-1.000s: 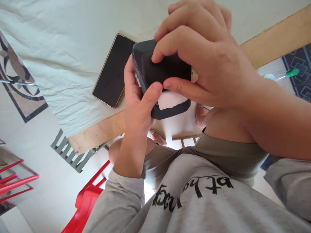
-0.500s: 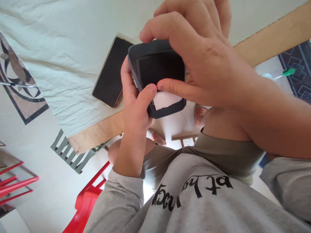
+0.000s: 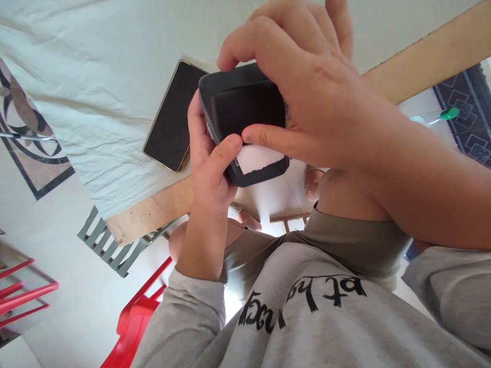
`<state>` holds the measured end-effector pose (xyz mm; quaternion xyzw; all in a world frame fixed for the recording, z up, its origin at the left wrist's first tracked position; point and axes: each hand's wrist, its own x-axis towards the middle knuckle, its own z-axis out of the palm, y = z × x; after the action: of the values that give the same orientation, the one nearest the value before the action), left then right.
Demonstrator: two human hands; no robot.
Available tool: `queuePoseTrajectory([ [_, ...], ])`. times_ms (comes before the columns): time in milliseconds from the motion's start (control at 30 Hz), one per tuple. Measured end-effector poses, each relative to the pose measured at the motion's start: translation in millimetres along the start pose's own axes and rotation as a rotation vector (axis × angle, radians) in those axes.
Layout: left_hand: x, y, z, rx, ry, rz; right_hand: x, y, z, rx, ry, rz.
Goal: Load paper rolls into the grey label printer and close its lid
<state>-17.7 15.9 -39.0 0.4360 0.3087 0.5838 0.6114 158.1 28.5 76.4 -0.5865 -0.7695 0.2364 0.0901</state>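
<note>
A black device (image 3: 245, 105) with rounded corners and a dark, screen-like face is held up between both hands. Across its near part lies a white paper-like piece (image 3: 261, 157) with a ragged lower edge. My left hand (image 3: 210, 166) is closed around the left side, its thumb on the face at the white piece's edge. My right hand (image 3: 310, 87) grips from the right, thumb pressed along the white piece's upper border and index finger bent over the far edge. The two thumb tips nearly touch. A smartphone (image 3: 172, 117) with a dark screen lies just left of the device.
Pale cloth (image 3: 95, 92) covers the table, whose wooden edge (image 3: 153, 212) runs in front of me. A red chair (image 3: 134, 322) and a grey-green slatted piece (image 3: 103, 243) stand at lower left. A green-capped bottle (image 3: 449, 113) is beyond the edge at right.
Both hands and the black device have shifted slightly left in the view. The grip and the thumbs' places on the white piece look nearly the same.
</note>
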Motion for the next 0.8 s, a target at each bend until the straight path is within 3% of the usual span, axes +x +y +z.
queuePoseTrajectory([
  [167,-1,-5,-5,-0.001,-0.012,0.055,-1,2,-2,0.085,0.014,-0.08],
  [333,3,-16,-8,-0.004,0.039,0.083,1,10,7,0.025,0.052,-0.103],
  [533,-2,1,11,-0.016,0.11,0.037,4,47,24,-0.068,0.282,-0.411],
  [667,-3,7,13,0.049,0.153,0.004,0,59,25,-0.092,0.341,-0.38],
  [800,-2,9,14,0.084,0.155,-0.023,-3,57,23,-0.081,0.288,-0.37],
])
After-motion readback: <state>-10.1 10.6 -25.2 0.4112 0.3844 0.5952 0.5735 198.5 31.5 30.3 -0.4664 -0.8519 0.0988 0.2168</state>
